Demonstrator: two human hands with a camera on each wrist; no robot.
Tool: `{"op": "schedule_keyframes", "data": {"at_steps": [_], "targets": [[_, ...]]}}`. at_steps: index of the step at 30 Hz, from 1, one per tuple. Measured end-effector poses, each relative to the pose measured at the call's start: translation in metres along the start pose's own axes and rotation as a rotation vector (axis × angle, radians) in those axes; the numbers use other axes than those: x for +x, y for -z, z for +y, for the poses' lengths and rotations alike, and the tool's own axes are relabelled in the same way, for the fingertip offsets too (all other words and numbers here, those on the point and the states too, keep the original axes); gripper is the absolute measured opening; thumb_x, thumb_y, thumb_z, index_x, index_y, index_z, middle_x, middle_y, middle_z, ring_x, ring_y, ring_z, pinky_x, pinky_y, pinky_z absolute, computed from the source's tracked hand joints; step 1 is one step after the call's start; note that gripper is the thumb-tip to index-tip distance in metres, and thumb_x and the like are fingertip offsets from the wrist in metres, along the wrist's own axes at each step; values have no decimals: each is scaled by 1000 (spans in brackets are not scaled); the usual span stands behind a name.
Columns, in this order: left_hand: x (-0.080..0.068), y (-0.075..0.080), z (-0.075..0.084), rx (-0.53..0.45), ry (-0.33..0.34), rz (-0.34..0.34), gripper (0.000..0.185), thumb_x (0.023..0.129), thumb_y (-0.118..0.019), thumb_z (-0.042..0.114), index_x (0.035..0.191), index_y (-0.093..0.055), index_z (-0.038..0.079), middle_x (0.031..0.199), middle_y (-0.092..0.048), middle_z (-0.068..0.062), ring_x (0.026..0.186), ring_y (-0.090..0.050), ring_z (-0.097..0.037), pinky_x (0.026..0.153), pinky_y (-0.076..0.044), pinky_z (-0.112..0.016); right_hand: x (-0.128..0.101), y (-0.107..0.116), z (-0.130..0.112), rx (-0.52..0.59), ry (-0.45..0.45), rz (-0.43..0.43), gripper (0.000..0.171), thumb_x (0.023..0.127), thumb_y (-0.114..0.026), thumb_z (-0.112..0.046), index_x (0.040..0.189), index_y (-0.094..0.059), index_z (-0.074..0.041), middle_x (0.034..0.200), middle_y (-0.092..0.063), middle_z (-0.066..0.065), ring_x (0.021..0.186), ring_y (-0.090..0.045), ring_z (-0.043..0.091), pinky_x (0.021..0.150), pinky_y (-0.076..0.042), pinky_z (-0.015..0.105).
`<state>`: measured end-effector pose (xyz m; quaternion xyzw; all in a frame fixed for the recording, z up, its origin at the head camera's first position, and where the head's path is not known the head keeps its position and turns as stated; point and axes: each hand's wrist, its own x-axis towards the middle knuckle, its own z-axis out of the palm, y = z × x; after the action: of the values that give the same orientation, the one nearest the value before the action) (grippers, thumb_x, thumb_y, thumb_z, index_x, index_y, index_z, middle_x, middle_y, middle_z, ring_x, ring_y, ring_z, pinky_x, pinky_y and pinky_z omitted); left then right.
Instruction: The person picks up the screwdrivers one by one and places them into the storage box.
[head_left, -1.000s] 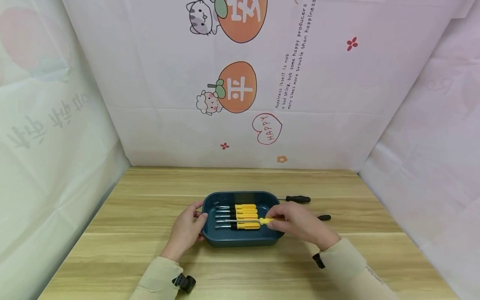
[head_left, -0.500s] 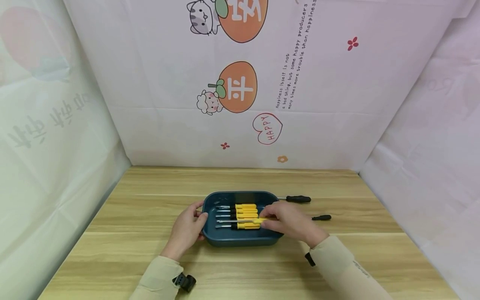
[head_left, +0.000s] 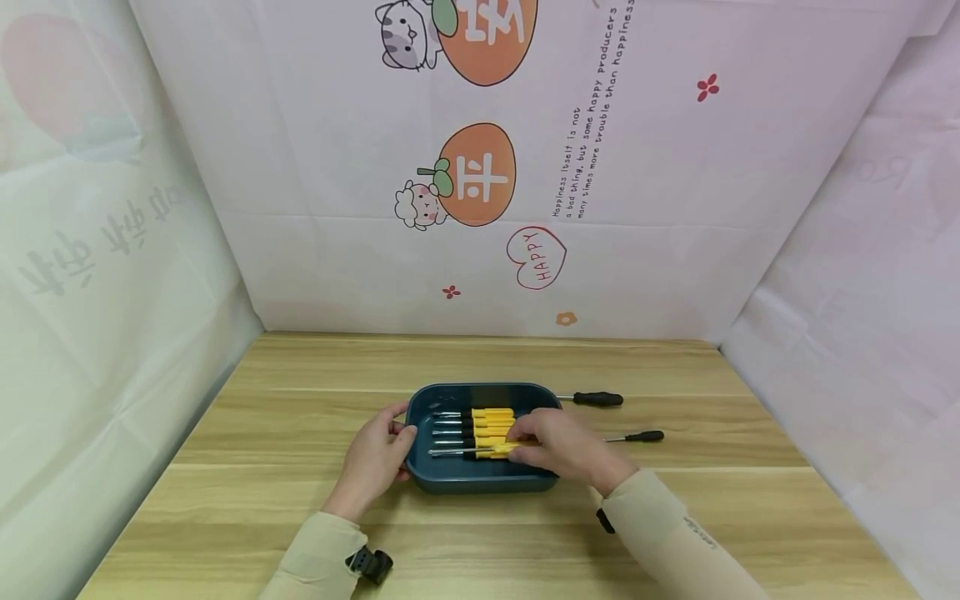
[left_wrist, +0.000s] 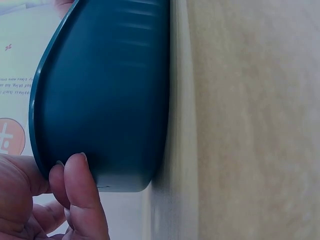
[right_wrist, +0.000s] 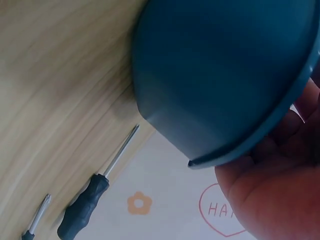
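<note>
A dark teal oval tub (head_left: 487, 483) stands on the wooden table in the head view. My left hand (head_left: 372, 457) grips its left end, thumb on the rim and fingers against the outside. In the left wrist view, those fingers (left_wrist: 85, 200) touch the tub's outer wall (left_wrist: 105, 90). Inside, several yellow-handled screwdrivers (head_left: 491, 422) lie side by side, tips to the left. My right hand (head_left: 566, 446) reaches over the right rim and pinches a yellow-handled screwdriver (head_left: 491, 450) just above the front of that row. In the right wrist view, the tub wall hides its fingertips.
Two black-handled screwdrivers lie right of the tub: one further back (head_left: 600, 399), a smaller one (head_left: 645, 436) nearer my right forearm. A white printed sheet (head_left: 360, 275) rises behind the table, with white sheets at both sides.
My right hand has moved left and slightly toward me with the pinched screwdriver, lowering it to the front of the row. More of the smaller black screwdriver shows. The left hand holds still.
</note>
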<state>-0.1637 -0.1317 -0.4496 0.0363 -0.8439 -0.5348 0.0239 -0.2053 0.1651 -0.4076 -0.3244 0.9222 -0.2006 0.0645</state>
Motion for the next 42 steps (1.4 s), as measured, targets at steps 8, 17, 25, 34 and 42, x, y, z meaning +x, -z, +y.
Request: {"op": "schedule_keyframes", "data": {"at_steps": [8, 17, 25, 34, 42], "targets": [[0, 0, -1, 1, -1, 4, 48, 106, -59, 21, 153, -51, 12, 112, -64, -12, 63, -63, -18, 53, -61, -32, 4, -5, -2, -13, 5, -20, 11, 97, -76, -30, 105, -80, -23, 99, -69, -18, 84, -57, 5, 78, -55, 24], [0, -1, -1, -3, -2, 10, 47, 106, -59, 20, 152, -52, 12, 111, -64, -12, 64, -63, -17, 53, -61, -33, 9, -10, -5, -31, -7, -57, 13, 97, -76, -31, 108, -80, -24, 102, -71, -17, 88, -57, 4, 86, -58, 29], [0, -1, 0, -8, -1, 13, 47, 105, -60, 20, 152, -52, 12, 111, -64, -12, 64, -63, -17, 52, -61, -34, 12, -14, -8, -23, 7, -58, 14, 97, -76, -29, 108, -80, -22, 103, -73, -14, 90, -60, 3, 88, -59, 30], [0, -1, 0, -13, 0, 13, 48, 106, -59, 20, 152, -52, 12, 111, -64, -12, 64, -63, -18, 51, -61, -32, 15, -18, -11, -14, 4, -57, 13, 96, -78, -28, 107, -80, -21, 97, -72, -16, 84, -59, 1, 82, -58, 28], [0, -1, 1, -24, -5, 11, 47, 105, -60, 18, 151, -52, 10, 110, -64, -13, 62, -63, -17, 50, -60, -32, 16, -20, -11, -29, 3, -60, 12, 95, -78, -28, 105, -80, -22, 96, -71, -17, 82, -59, -1, 80, -58, 26]]}}
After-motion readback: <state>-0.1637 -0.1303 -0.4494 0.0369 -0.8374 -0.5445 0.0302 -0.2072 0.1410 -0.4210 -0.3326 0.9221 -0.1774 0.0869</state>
